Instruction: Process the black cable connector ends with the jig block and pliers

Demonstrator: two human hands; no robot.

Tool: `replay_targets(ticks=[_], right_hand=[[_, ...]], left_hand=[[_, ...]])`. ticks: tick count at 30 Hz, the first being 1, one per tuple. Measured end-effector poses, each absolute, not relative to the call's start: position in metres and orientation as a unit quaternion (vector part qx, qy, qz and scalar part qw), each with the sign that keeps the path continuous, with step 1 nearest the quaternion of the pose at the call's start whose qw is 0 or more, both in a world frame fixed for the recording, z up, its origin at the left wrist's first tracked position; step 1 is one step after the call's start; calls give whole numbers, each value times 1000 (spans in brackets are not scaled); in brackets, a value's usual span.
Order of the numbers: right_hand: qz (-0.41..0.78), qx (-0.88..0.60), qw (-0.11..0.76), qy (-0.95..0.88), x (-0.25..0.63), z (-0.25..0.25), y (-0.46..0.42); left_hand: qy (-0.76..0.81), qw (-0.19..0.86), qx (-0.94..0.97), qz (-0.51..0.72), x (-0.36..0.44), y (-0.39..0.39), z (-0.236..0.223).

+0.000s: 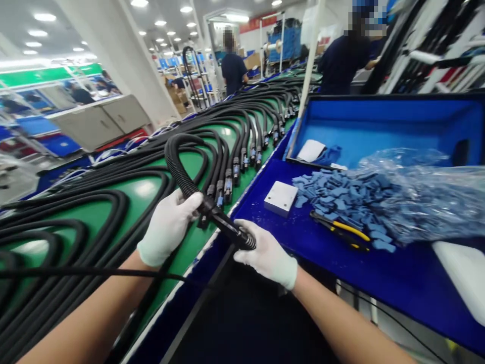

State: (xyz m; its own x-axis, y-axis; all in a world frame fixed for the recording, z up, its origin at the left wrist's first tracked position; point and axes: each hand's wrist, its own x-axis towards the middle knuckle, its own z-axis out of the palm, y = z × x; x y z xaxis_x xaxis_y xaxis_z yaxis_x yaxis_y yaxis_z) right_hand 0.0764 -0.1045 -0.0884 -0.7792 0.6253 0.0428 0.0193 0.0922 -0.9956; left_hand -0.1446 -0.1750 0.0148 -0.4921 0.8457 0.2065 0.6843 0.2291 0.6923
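My left hand (170, 220), in a white glove, is closed around a black corrugated hose (179, 164) just behind its end fitting. The hose loops up and back over the green surface. My right hand (263, 250), gloved too, grips the far end of the black tubular fitting (223, 222), where a metal spring (249, 242) shows beside the thumb. The fitting slants down to the right between both hands, above the edge of the green surface. Some of my right fingers are hidden behind it.
Several black hoses (109, 202) lie in loops on the green table (146, 188). On the blue table (280, 232) are a white block (280, 198), blue plastic pieces (341, 194), yellow-handled pliers (350, 230) and a plastic bag (435, 202). Behind stands a blue bin (394, 121). Two people are farther back.
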Motion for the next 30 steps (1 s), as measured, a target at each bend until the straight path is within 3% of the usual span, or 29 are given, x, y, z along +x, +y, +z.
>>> replay_targets(ticks=[3, 5, 8, 10, 12, 15, 18, 26, 30], right_hand=[[630, -264, 236, -691, 100, -86, -96], [619, -250, 209, -715, 120, -76, -90], [590, -222, 142, -763, 152, -59, -82], [545, -248, 116, -793, 176, -56, -76], [422, -358, 139, -821, 202, -61, -68], [137, -546, 135, -815, 235, -81, -53], [-2, -562, 69, -824, 253, -101, -41], [-24, -506, 107, -855, 263, -120, -34], [49, -516, 179, -836, 258, -127, -32]], left_hand=[[742, -68, 565, 354, -128, -172, 1], [633, -125, 707, 289, -121, -171, -11], [487, -57, 848, 201, -110, -165, -38], [505, 11, 833, 225, -101, -159, -56], [571, 91, 772, 263, -89, -153, -68], [656, 176, 675, 287, -71, -142, -71], [675, 216, 643, 291, -54, -131, -64], [688, 323, 558, 333, -29, -108, -42], [676, 364, 526, 366, -28, -102, -35]])
